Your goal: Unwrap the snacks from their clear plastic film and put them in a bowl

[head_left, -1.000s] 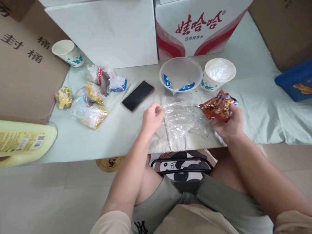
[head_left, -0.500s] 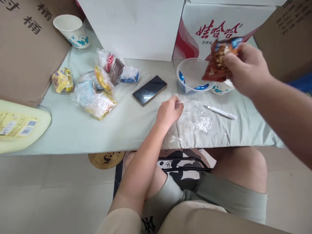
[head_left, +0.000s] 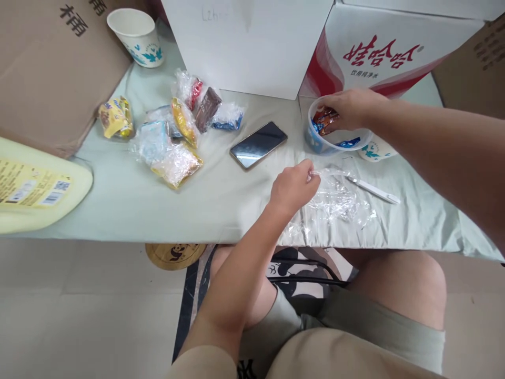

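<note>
My right hand (head_left: 349, 111) reaches into a clear plastic bowl (head_left: 315, 145) with its fingers closed on a brown snack packet (head_left: 325, 121). The fingertips are partly hidden by the packet and the hand itself. Blue wrappers (head_left: 349, 142) lie in the bowl under and beside it. Lower on the cloth, my left hand (head_left: 295, 181) is closed, pinching crumpled clear plastic wrap (head_left: 335, 197) that spreads to its right. A white utility knife (head_left: 374, 190) rests against the far right side of the wrap.
A phone (head_left: 259, 145) lies mid-table. Several plastic-wrapped snacks (head_left: 183, 123) are heaped to the left, near a yellow packet (head_left: 116, 118). One paper cup (head_left: 138, 39) stands back left; another (head_left: 377, 150) sits by the bowl. White boxes (head_left: 252, 47) line the back; a pale yellow bottle (head_left: 43, 184) lies left.
My right hand has lowered the brown packet from above the bowl into it. My left hand stays on the plastic wrap. The whole view has shifted slightly.
</note>
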A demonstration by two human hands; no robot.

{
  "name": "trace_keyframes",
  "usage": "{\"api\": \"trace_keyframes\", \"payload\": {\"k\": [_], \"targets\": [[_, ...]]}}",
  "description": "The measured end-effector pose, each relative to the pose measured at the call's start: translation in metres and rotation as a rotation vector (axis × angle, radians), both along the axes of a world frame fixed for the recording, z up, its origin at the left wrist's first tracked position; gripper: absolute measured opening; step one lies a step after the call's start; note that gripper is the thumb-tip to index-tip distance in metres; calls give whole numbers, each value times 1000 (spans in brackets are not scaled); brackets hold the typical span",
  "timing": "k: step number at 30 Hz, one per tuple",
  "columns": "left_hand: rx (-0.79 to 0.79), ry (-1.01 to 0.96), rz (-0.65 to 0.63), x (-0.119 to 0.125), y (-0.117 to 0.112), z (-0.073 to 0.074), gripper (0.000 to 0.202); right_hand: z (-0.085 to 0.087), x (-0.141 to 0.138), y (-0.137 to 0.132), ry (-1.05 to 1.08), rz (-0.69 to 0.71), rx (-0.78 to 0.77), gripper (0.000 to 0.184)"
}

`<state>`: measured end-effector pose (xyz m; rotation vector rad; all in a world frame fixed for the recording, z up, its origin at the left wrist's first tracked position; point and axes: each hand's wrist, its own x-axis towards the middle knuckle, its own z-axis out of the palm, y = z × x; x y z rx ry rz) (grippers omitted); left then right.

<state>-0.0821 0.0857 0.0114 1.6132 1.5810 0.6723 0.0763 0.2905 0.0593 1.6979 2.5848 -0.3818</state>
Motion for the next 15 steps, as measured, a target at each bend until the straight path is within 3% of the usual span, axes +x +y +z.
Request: {"api": "trace_keyframes", "payload": {"k": [4, 9, 15], "targets": [[18, -38, -7, -1, 0, -2, 6, -16, 2, 30, 157, -80, 13, 9], [17, -50, -2, -1, 2, -4, 9, -24, 20, 47, 378, 33, 63, 29], [24, -42, 2, 2, 2, -5, 13, -25, 39, 40, 471, 69, 67, 30]]}}
